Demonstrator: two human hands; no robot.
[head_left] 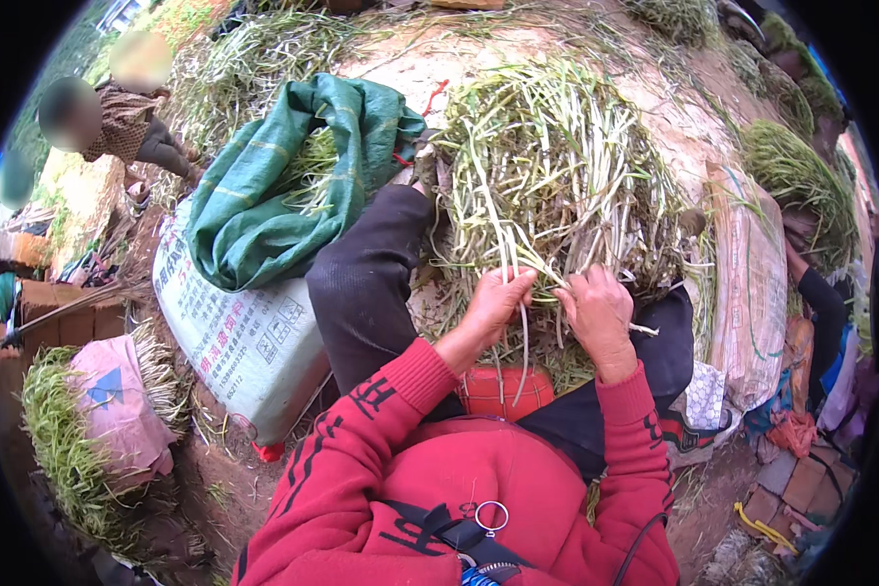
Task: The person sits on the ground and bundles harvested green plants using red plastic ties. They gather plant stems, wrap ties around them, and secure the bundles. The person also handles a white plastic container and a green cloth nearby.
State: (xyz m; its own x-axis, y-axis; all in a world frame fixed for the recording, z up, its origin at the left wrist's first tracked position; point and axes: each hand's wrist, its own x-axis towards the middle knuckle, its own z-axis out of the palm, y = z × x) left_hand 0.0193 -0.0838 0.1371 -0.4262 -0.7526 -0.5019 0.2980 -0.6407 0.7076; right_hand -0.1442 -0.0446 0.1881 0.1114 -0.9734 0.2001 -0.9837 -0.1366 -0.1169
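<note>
A big heap of long green and whitish plant stalks [566, 146] with brownish roots or dry leaves lies right before my knees. My left hand [498, 303] is closed, thumb against fingers, on a few long pale stalks [490, 200] whose ends hang down below it. Beside it, my right hand [599, 308] is also closed, its fingertips pinched on a stalk at the near edge of the heap. A pale stalk end sticks out to the right beneath this hand. The exact number of stalks in each hand is hidden by the fingers.
Left of my knee, a green woven sack [254, 215] with stalks inside rests on a stuffed white sack [230, 337]. A pale woven sack [747, 283] lies at the right. Green bundles [801, 190] stand beyond it. A person [132, 122] is at the far left.
</note>
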